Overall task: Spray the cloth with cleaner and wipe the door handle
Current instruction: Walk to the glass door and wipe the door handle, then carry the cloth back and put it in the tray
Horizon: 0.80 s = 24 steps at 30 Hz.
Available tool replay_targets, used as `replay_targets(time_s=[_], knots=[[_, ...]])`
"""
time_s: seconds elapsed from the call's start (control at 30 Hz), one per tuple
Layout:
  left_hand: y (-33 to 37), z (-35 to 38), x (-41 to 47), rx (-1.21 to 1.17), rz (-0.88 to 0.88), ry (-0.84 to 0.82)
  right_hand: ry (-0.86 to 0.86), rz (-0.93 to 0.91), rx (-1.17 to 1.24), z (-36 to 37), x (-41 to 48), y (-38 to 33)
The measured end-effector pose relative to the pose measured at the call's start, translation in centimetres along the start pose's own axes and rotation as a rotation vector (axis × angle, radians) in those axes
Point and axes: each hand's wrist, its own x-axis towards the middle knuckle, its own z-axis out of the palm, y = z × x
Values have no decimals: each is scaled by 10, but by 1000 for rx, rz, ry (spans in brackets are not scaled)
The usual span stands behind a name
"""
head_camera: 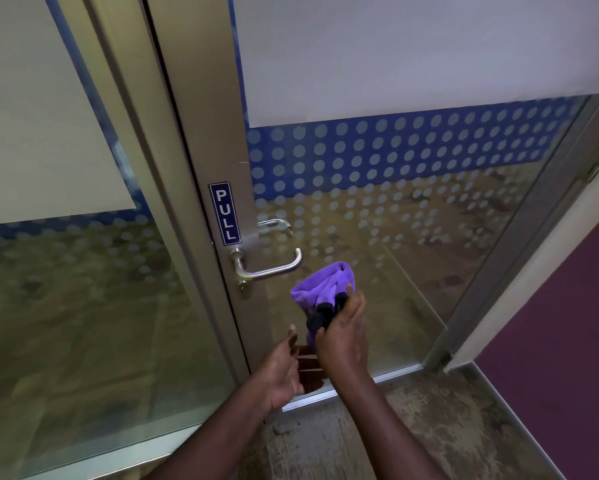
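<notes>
A silver lever door handle [270,266] sits on the metal-framed glass door [222,140], under a blue PULL sign [224,213]. Just below and right of the handle, my right hand [343,330] is shut on a bunched purple cloth [320,282] and on a black spray head [322,313]. The rest of the sprayer is hidden by that hand. The cloth is close to the handle's end but apart from it. My left hand [280,368] is open lower left of the right hand, palm turned toward it, holding nothing.
A fixed glass panel [66,271] with frosted dots stands left of the door. A brass lock cylinder [244,289] sits under the handle. A purple wall [568,341] and its door jamb [520,265] stand at the right. Worn speckled floor [395,438] lies below.
</notes>
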Motion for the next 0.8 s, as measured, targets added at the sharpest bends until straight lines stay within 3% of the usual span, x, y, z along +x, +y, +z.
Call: replay_targets(time_s=[0.3,0.53,0.63,0.8], knots=[[-21,35,-8,-260,-177,-164,-68,-98,-17,-18,-37,34],[-34,55,0,-314,-226,-266,-158,-202,-40,-58,-53,62],[-32,55,1,-325,-236,-302,-163,-156,-24,-77,-59,70],[-21,49,7,-313,-194,-295,-3,-10,170,-104,-75,68]])
